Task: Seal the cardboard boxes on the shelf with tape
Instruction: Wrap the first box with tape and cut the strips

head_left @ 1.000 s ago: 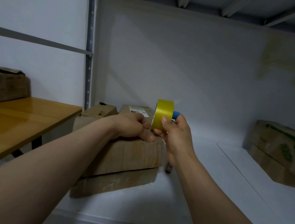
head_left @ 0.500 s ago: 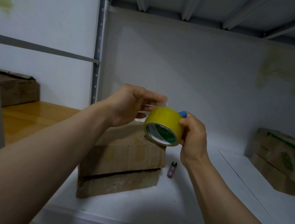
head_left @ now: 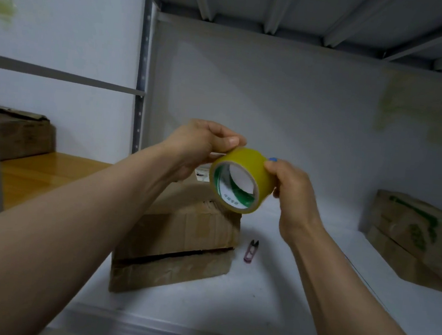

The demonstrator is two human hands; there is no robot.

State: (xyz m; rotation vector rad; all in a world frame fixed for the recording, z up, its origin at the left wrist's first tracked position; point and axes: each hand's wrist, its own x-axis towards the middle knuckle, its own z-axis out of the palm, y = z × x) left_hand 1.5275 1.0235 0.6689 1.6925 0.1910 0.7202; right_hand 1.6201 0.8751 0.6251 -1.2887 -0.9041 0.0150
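A yellow tape roll (head_left: pixel 252 167) with a white and green core is held in the air above a worn cardboard box (head_left: pixel 182 233) that rests on a flatter box on the white shelf (head_left: pixel 269 300). My right hand (head_left: pixel 290 192) grips the roll from the right side. My left hand (head_left: pixel 203 144) pinches at the roll's top left edge with thumb and fingers; the tape end itself is too small to make out. Another cardboard box (head_left: pixel 417 235) with green print leans at the shelf's far right.
Small purple snips (head_left: pixel 251 250) lie on the shelf just right of the box. A wooden table (head_left: pixel 43 173) with a brown box (head_left: pixel 22 134) stands left of the shelf's upright post (head_left: pixel 141 80). The upper shelf deck hangs close overhead.
Both hands lifted the roll off the box top and tilted it so its core faces me. My left hand left the box and now pinches the roll's edge.
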